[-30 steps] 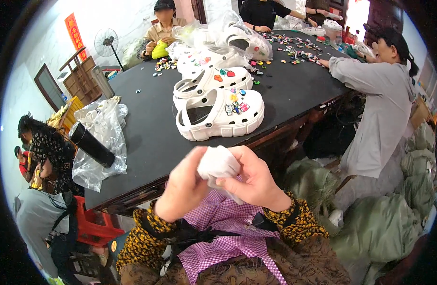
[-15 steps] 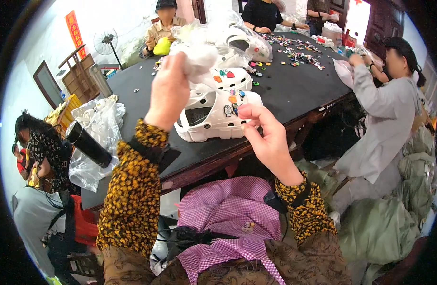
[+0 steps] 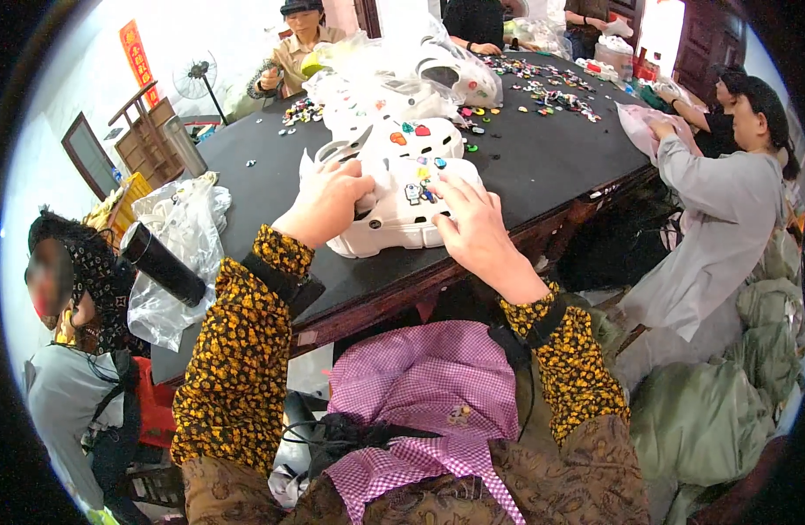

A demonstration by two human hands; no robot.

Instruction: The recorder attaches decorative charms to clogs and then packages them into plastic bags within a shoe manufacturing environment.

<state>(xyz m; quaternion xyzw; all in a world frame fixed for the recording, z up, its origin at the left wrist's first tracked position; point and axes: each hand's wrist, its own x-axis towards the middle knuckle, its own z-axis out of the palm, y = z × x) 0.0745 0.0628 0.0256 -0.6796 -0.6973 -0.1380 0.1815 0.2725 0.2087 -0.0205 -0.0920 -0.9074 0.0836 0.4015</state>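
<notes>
A white clog point(image 3: 398, 229) lies near the table's front edge, its upper carrying small colourful charms point(image 3: 417, 190). My left hand point(image 3: 325, 206) is at the clog's opening, fingers curled on a soft white wad point(image 3: 366, 199); its material is unclear, and the hand hides much of it. My right hand point(image 3: 479, 226) grips the toe end, fingers on top by the charms and thumb low on the side. Just behind stands a second white clog point(image 3: 431, 140), also with charms. Whether my right fingertips touch a charm cannot be seen.
Clear plastic bags with white clogs point(image 3: 459, 83) pile up behind. Loose charms point(image 3: 551, 92) are scattered over the dark table point(image 3: 542, 166). A black cylinder point(image 3: 164, 265) rests on a plastic bag point(image 3: 149, 311) at left. Co-workers sit around the table; green sacks point(image 3: 700, 420) lie at lower right.
My left hand has come down from above the clogs to the near clog's opening with the white wad. My right hand has moved from beside the charms onto the clog's toe.
</notes>
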